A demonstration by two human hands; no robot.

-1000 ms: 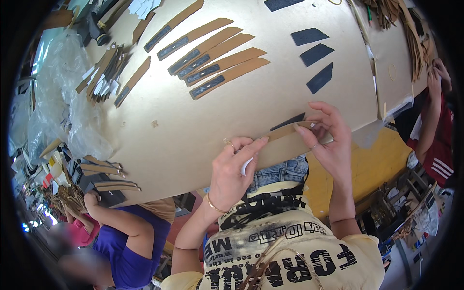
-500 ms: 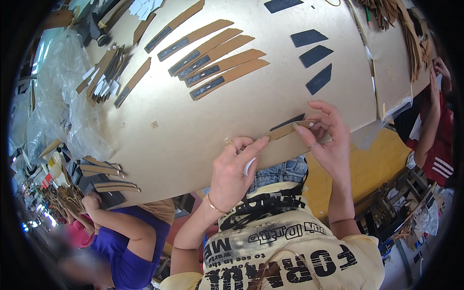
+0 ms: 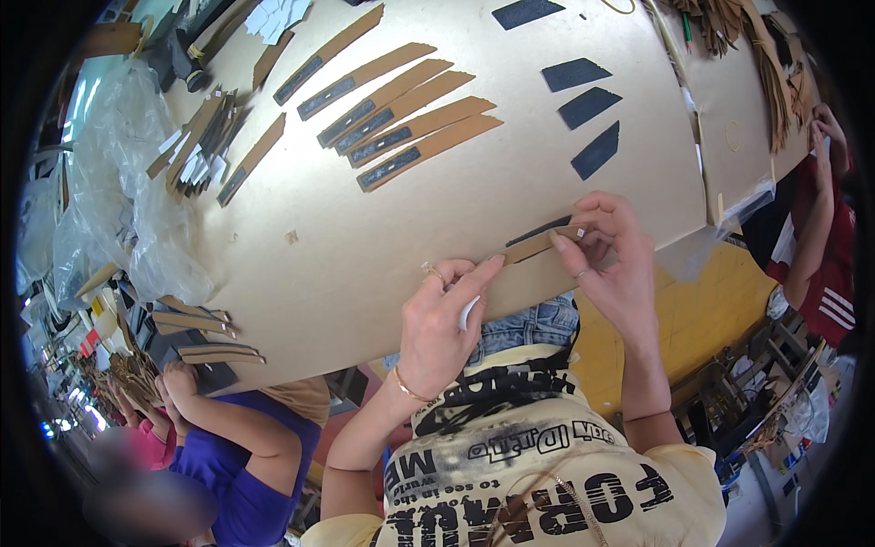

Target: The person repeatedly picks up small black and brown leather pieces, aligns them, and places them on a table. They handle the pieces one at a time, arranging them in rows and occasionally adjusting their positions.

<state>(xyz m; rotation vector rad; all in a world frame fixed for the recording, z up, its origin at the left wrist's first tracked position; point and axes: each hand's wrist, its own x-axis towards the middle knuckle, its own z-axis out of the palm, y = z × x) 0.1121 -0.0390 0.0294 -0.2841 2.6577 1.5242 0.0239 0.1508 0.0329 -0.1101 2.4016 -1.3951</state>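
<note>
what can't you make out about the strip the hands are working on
Head view only:
- Brown strip: its right end is hidden under the right hand.
- Dark strip behind it: mostly covered by the brown strip and fingers.
- White bit under the left hand: too small to identify.

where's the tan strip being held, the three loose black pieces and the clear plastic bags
tan cardboard strip [image 3: 533,246], head view, its middle
black wedge-shaped pieces [image 3: 585,107], head view, middle one
clear plastic bags [image 3: 118,164], head view, crumpled side
</note>
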